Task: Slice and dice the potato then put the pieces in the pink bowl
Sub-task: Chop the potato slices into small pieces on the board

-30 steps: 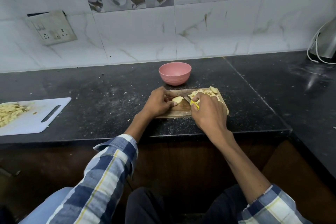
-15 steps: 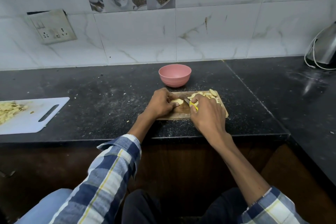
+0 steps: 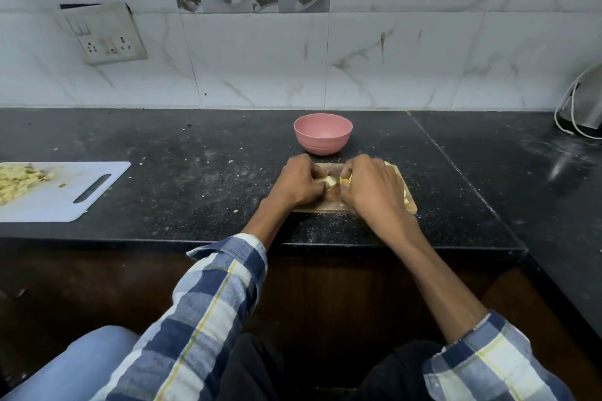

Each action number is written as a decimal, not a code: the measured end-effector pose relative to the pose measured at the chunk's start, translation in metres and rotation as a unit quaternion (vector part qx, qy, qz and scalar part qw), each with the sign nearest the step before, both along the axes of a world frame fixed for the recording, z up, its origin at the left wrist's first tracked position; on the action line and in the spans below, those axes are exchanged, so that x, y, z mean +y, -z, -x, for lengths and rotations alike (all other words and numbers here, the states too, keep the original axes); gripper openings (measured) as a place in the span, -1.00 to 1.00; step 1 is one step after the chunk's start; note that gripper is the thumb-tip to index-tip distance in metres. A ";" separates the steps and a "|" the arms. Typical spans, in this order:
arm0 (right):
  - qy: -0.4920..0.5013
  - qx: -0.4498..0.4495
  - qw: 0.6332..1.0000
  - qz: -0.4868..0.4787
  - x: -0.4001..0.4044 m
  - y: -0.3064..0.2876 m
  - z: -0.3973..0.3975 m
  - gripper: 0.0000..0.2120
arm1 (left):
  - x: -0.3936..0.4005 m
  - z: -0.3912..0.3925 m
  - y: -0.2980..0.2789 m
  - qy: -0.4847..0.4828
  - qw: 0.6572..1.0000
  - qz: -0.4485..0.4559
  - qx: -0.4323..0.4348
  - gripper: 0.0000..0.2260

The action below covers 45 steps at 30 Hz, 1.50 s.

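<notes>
A small wooden cutting board (image 3: 321, 207) lies on the black counter, just in front of the pink bowl (image 3: 323, 133), which looks empty. My left hand (image 3: 299, 181) holds a pale potato piece (image 3: 328, 181) down on the board with curled fingers. My right hand (image 3: 371, 187) grips a knife with a yellow handle (image 3: 345, 180) right beside that piece; the blade is hidden. Cut potato pieces (image 3: 405, 197) peek out behind my right hand at the board's right side.
A white plastic cutting board (image 3: 65, 195) with a heap of diced potato (image 3: 16, 181) sits at the far left. A steel kettle with a white cord (image 3: 583, 107) stands at the back right. The counter's front edge runs just below the wooden board.
My two hands have come closer together over the potato piece, and my right hand now covers most of the cut pieces. The view has shifted slightly.
</notes>
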State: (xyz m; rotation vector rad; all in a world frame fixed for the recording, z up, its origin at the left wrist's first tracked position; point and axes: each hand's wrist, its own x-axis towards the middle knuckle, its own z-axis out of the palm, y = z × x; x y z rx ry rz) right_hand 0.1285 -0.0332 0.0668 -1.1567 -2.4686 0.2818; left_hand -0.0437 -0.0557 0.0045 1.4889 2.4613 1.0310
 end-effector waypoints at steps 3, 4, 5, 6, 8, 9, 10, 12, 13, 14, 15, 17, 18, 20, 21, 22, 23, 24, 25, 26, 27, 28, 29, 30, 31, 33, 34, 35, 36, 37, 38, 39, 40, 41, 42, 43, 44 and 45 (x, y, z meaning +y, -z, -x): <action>0.004 -0.029 1.000 0.005 -0.009 -0.010 -0.012 -0.81 | 0.002 0.001 0.000 0.000 1.000 0.007 0.003 -0.85; 0.006 -0.034 0.999 0.004 -0.010 -0.013 -0.017 -0.79 | 0.002 0.001 -0.001 0.004 1.000 0.007 0.001 -0.83; 0.006 -0.039 0.999 0.006 -0.012 -0.015 -0.021 -0.77 | 0.002 0.001 0.000 0.008 1.000 0.004 -0.001 -0.83; 0.007 -0.040 0.999 0.008 -0.014 -0.016 -0.024 -0.77 | 0.001 0.002 0.000 0.011 1.000 -0.002 0.000 -0.83; 0.011 -0.026 1.000 0.009 -0.015 -0.017 -0.029 -0.78 | -0.003 0.004 0.001 0.019 1.000 -0.016 0.003 -0.84; 0.013 -0.014 1.000 0.008 -0.015 -0.015 -0.030 -0.79 | -0.006 0.005 0.003 0.022 0.999 -0.026 0.004 -0.83; 0.015 -0.003 1.000 0.005 -0.015 -0.014 -0.030 -0.79 | -0.009 0.005 0.006 0.024 0.999 -0.040 -0.001 -0.81; 0.023 0.012 1.000 -0.004 -0.015 -0.009 -0.027 -0.80 | -0.013 0.006 0.015 0.022 0.997 -0.071 -0.013 -0.77; 0.024 0.018 1.000 -0.010 -0.015 -0.006 -0.024 -0.80 | -0.013 0.006 0.018 0.017 0.996 -0.083 -0.015 -0.76; 0.023 0.022 0.999 -0.016 -0.014 -0.003 -0.020 -0.80 | -0.013 0.005 0.020 0.012 0.996 -0.090 -0.016 -0.76; 0.021 0.024 0.999 -0.021 -0.014 0.000 -0.016 -0.80 | -0.012 0.004 0.020 0.006 0.995 -0.095 -0.019 -0.77; 0.016 0.028 0.999 -0.026 -0.012 0.005 -0.008 -0.81 | -0.009 0.004 0.021 -0.001 0.995 -0.098 -0.029 -0.78; 0.014 0.026 0.999 -0.026 -0.011 0.007 -0.004 -0.81 | -0.009 0.005 0.021 -0.005 0.995 -0.098 -0.034 -0.79; 0.011 0.021 0.999 -0.024 -0.010 0.010 0.003 -0.81 | -0.007 0.006 0.023 -0.010 0.994 -0.096 -0.043 -0.79; 0.010 0.020 0.999 -0.023 -0.010 0.011 0.005 -0.81 | -0.006 0.007 0.024 -0.011 0.994 -0.094 -0.047 -0.79; 0.009 0.020 1.000 -0.022 -0.010 0.011 0.006 -0.82 | -0.005 0.007 0.024 -0.010 0.994 -0.096 -0.049 -0.79; 0.008 0.019 1.000 -0.019 -0.010 0.011 0.007 -0.83 | -0.005 0.006 0.022 -0.011 0.994 -0.097 -0.049 -0.80; 0.007 0.016 1.000 -0.015 -0.010 0.010 0.007 -0.84 | -0.005 0.006 0.021 -0.014 0.994 -0.098 -0.049 -0.81; 0.006 0.011 1.000 -0.011 -0.011 0.008 0.006 -0.84 | -0.005 0.006 0.019 -0.015 0.994 -0.096 -0.047 -0.81; 0.005 0.005 1.000 -0.008 -0.011 0.007 0.005 -0.83 | -0.005 0.007 0.019 -0.014 0.995 -0.092 -0.044 -0.81; 0.004 0.000 1.000 -0.007 -0.013 0.005 0.002 -0.83 | -0.005 0.007 0.018 -0.011 0.995 -0.087 -0.043 -0.82; 0.003 -0.007 1.000 -0.007 -0.014 0.003 -0.001 -0.84 | -0.005 0.008 0.017 -0.006 0.996 -0.083 -0.043 -0.82; 0.002 -0.016 1.000 -0.009 -0.017 0.001 -0.005 -0.85 | -0.005 0.008 0.017 -0.003 0.996 -0.081 -0.046 -0.82; 0.002 -0.026 1.000 -0.012 -0.019 -0.002 -0.009 -0.86 | -0.006 0.008 0.016 -0.003 0.996 -0.080 -0.048 -0.82; 0.003 -0.035 0.999 -0.014 -0.022 -0.005 -0.013 -0.86 | -0.007 0.007 0.015 -0.003 0.996 -0.081 -0.047 -0.82; 0.010 -0.044 0.999 -0.015 -0.025 -0.011 -0.020 -0.85 | -0.010 0.004 0.014 0.000 0.995 -0.090 -0.046 -0.82; 0.013 -0.042 0.999 -0.015 -0.025 -0.013 -0.022 -0.85 | -0.011 0.003 0.014 0.003 0.994 -0.095 -0.046 -0.81; 0.015 -0.036 0.999 -0.014 -0.026 -0.015 -0.024 -0.85 | -0.013 0.002 0.015 0.007 0.994 -0.101 -0.042 -0.80; 0.017 -0.028 0.999 -0.013 -0.026 -0.015 -0.026 -0.84 | -0.015 0.001 0.015 0.011 0.994 -0.106 -0.040 -0.79; 0.019 -0.017 1.000 -0.013 -0.026 -0.014 -0.026 -0.84 | -0.016 0.000 0.015 0.012 0.993 -0.108 -0.037 -0.79; 0.021 -0.005 1.000 -0.014 -0.025 -0.012 -0.027 -0.82 | -0.015 0.000 0.016 0.010 0.993 -0.109 -0.037 -0.78; 0.022 0.005 1.000 -0.016 -0.025 -0.010 -0.026 -0.81 | -0.015 0.001 0.018 0.004 0.993 -0.109 -0.037 -0.79; 0.022 0.015 0.999 -0.019 -0.024 -0.008 -0.024 -0.81 | -0.014 0.001 0.019 -0.002 0.993 -0.110 -0.037 -0.80; 0.020 0.023 0.999 -0.021 -0.023 -0.005 -0.022 -0.81 | -0.014 0.001 0.019 -0.008 0.993 -0.111 -0.036 -0.81; 0.018 0.029 0.999 -0.022 -0.022 -0.002 -0.018 -0.82 | -0.013 0.001 0.020 -0.013 0.993 -0.112 -0.036 -0.81; 0.015 0.033 0.999 -0.023 -0.020 0.000 -0.014 -0.83 | -0.012 0.002 0.021 -0.016 0.993 -0.113 -0.038 -0.82; 0.013 0.035 0.999 -0.023 -0.017 0.003 -0.010 -0.83 | -0.012 0.002 0.023 -0.018 0.993 -0.113 -0.039 -0.83; 0.010 0.036 0.999 -0.022 -0.015 0.006 -0.006 -0.83 | -0.011 0.002 0.023 -0.019 0.992 -0.115 -0.041 -0.84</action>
